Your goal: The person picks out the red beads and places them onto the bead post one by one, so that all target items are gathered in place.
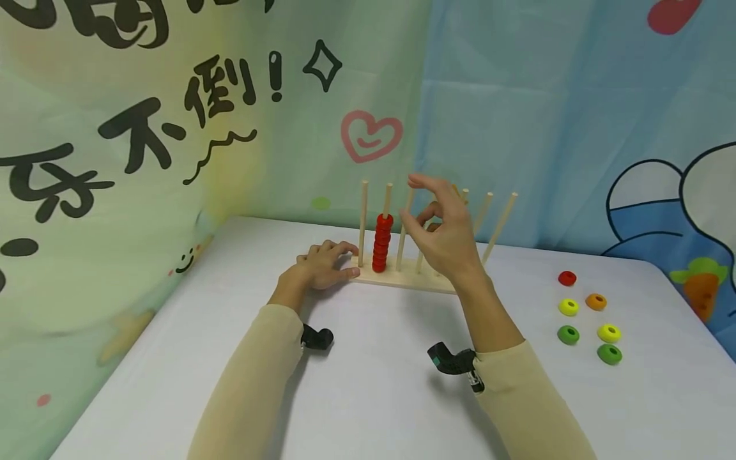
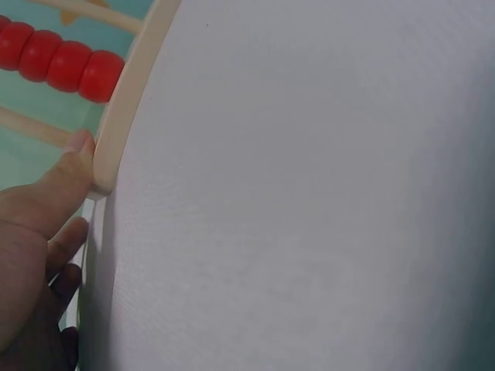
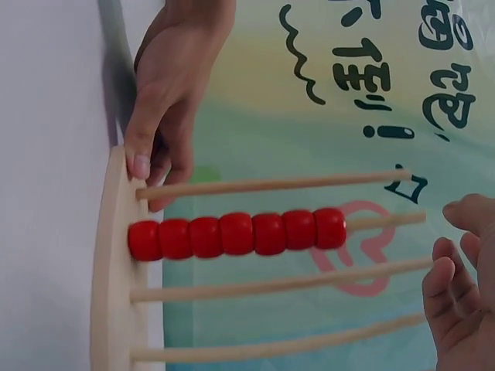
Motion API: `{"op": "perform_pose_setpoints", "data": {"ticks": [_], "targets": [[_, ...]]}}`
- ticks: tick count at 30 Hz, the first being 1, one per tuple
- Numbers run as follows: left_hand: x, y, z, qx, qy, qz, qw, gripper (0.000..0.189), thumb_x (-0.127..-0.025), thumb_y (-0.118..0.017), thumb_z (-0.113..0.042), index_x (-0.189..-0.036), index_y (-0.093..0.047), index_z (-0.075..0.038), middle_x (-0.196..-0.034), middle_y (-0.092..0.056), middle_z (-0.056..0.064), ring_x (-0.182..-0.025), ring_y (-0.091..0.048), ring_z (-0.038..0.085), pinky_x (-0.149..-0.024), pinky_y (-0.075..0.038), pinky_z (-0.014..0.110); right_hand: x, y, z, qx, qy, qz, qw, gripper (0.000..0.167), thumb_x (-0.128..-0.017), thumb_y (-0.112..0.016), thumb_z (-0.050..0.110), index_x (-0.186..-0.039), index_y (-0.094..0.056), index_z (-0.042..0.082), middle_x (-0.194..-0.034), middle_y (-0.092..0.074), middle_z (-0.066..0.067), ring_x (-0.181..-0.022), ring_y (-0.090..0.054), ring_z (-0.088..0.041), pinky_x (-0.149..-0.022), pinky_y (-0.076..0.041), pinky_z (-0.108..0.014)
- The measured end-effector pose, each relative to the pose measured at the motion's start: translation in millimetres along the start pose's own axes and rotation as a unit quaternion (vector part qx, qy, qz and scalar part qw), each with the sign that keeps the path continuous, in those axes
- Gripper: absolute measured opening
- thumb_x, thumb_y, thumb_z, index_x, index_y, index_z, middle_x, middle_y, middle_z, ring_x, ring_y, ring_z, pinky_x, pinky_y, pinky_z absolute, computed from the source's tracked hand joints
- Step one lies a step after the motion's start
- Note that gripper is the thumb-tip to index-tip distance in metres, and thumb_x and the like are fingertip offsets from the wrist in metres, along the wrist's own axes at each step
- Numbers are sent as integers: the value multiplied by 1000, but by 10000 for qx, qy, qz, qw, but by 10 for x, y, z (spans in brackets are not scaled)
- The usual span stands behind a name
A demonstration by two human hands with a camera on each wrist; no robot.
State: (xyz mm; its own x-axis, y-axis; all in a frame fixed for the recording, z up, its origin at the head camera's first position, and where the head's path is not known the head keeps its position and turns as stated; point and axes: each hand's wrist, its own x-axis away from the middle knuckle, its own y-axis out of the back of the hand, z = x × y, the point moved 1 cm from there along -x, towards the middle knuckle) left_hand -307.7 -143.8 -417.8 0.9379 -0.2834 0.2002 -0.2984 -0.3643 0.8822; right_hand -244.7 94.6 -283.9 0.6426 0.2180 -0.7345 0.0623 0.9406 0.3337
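A wooden bead rack [image 1: 397, 278] stands upright on the table, with several thin pegs rising from its base. Several red beads [image 1: 382, 243] are stacked on the second peg from the left, seen also as a row of red beads [image 3: 237, 233] in the right wrist view. My left hand [image 1: 324, 265] grips the left end of the base, thumb in front and fingers behind. Raised at the middle pegs' upper ends is my right hand [image 1: 445, 236], thumb and index finger apart with nothing between them. It hides parts of the pegs behind it.
To the right on the white table [image 1: 368, 383] lie loose beads: a red bead [image 1: 567, 278], an orange bead [image 1: 596, 302], two yellow beads [image 1: 609, 333] and two green beads [image 1: 609, 354]. A printed curtain [image 1: 506, 115] hangs behind the rack.
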Motion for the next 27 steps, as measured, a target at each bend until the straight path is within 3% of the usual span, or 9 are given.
{"op": "perform_pose_setpoints", "data": {"ticks": [11,21,27], "targets": [[-35,-5,-7,35,63,76,9999,54,-90,-58,-62,-137,-42,-40,-150,-35,9,-133,-32,38,-99,-29,63,191,221,-49,-21,98,251,9996,49,-83,-67,-16,-128,-55,-3,-127,-55,-21,-62,-58,-24,-50,-45,-24],[8,-6,3,146,95,180,9997,54,-90,-60,-60,-137,-43,-39,-151,-34,11,-134,-30,41,-100,-29,65,431,331,-201,-127,59,325,9994,42,-81,-67,-19,-120,-58,-6,-116,-59,-21,-63,-57,-24,-51,-49,-26],[-21,32,19,199,-2,184,9996,55,-89,-59,-62,-136,-43,-40,-152,-32,11,-135,-30,41,-101,-27,66,514,431,-241,-85,187,118,9997,35,-79,-67,-21,-110,-63,-6,-102,-62,-19,-60,-54,-21,-50,-47,-23]]}}
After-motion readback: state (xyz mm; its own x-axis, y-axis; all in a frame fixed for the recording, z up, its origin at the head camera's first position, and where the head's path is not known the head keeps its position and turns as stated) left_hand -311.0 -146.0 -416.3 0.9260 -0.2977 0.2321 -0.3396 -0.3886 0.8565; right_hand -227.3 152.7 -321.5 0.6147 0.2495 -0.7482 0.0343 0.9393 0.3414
